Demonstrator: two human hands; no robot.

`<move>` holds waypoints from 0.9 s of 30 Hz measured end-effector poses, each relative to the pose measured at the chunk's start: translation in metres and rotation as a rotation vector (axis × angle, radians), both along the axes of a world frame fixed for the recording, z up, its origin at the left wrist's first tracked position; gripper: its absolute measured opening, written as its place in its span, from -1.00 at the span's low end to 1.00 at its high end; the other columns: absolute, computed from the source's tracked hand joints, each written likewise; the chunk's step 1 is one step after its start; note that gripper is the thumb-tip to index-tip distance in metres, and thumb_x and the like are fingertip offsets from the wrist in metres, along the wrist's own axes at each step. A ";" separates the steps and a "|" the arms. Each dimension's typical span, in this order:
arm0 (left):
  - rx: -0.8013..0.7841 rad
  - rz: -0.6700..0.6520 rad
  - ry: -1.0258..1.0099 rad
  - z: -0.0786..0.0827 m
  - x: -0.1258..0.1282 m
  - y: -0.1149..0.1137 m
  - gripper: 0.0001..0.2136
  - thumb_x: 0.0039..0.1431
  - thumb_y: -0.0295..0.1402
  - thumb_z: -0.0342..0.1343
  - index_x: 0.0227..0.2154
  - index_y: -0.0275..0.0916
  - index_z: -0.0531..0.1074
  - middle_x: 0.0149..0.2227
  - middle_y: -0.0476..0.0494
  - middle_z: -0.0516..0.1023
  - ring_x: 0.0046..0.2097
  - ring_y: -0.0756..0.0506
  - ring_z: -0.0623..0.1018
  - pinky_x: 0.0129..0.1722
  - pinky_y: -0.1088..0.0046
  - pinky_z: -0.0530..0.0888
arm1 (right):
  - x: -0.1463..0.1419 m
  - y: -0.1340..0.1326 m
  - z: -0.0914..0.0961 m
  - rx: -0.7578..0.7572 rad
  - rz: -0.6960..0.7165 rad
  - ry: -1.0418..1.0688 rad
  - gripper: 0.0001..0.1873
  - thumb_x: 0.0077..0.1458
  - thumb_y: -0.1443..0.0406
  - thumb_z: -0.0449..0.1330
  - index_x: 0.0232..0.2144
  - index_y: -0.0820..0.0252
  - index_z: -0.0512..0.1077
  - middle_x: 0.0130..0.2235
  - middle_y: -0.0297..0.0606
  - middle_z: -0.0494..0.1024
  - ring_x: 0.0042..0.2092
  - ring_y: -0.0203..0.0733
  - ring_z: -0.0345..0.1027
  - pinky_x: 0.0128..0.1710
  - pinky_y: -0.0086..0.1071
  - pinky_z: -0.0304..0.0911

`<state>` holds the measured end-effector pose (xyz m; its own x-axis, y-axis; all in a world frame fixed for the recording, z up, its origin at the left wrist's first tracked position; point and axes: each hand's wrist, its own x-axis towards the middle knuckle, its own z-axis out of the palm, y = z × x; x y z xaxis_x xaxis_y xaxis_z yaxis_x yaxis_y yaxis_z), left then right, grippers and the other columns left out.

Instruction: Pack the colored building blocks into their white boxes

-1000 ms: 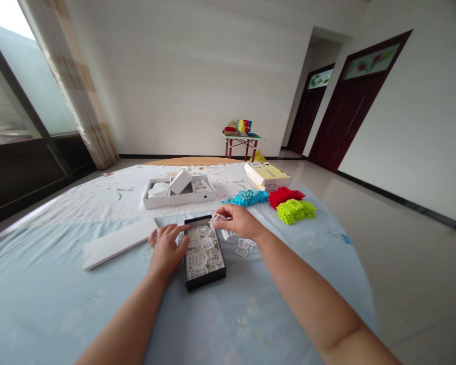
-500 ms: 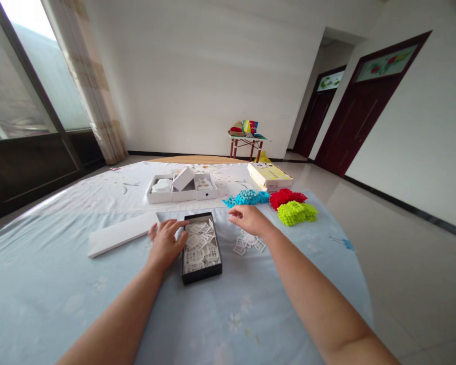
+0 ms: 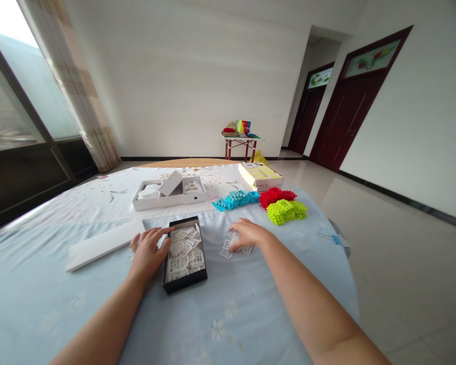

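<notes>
A black open box stands on the blue tablecloth, full of small white plastic grid pieces. My left hand lies at the box's left side, fingers spread, with the index fingertip touching the rim. To the right of the box is a small pile of loose white grid pieces on the cloth. My right hand is over this pile, thumb and fingers apart around some pieces. It hides part of the pile, and I see nothing gripped in it.
A long white lid lies at the left. Behind stand white open boxes and a yellow-white box. Blue, red and lime-green knobbly piles lie near the table's right side.
My right hand has come down and nearer, from above the far side of the loose pile onto it. My left hand stays at the box. The whole view has shifted slightly.
</notes>
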<state>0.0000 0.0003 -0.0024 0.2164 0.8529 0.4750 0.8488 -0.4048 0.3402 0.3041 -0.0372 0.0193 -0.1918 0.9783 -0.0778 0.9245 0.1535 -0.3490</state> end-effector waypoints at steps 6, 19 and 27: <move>-0.001 0.000 0.002 0.000 -0.001 -0.001 -0.67 0.10 -0.25 -0.15 -0.18 -0.08 0.47 -0.13 -0.12 0.51 0.03 -0.18 0.35 0.08 0.11 0.07 | -0.007 0.002 0.001 -0.041 0.068 0.057 -0.39 -0.33 0.12 0.34 -0.14 0.16 0.43 -0.13 -0.16 0.35 -0.07 -0.07 0.26 -0.04 -0.31 0.18; -0.012 -0.015 0.002 0.000 0.000 0.000 -0.67 0.09 -0.24 -0.15 -0.17 -0.08 0.46 -0.14 -0.11 0.51 0.03 -0.19 0.35 0.09 0.09 0.06 | -0.005 0.005 -0.004 -0.017 0.069 0.070 -0.54 -0.39 0.15 0.39 -0.33 0.13 0.46 -0.23 -0.27 0.45 -0.19 -0.14 0.34 -0.25 -0.40 0.25; -0.014 -0.016 0.014 -0.001 -0.001 0.001 -0.67 0.10 -0.25 -0.16 -0.19 -0.10 0.46 -0.12 -0.13 0.50 0.03 -0.19 0.34 0.09 0.09 0.04 | -0.006 0.005 -0.003 -0.045 0.105 0.163 -0.56 -0.27 0.28 0.34 -0.21 0.14 0.48 -0.14 -0.25 0.51 -0.10 -0.13 0.37 -0.11 -0.38 0.23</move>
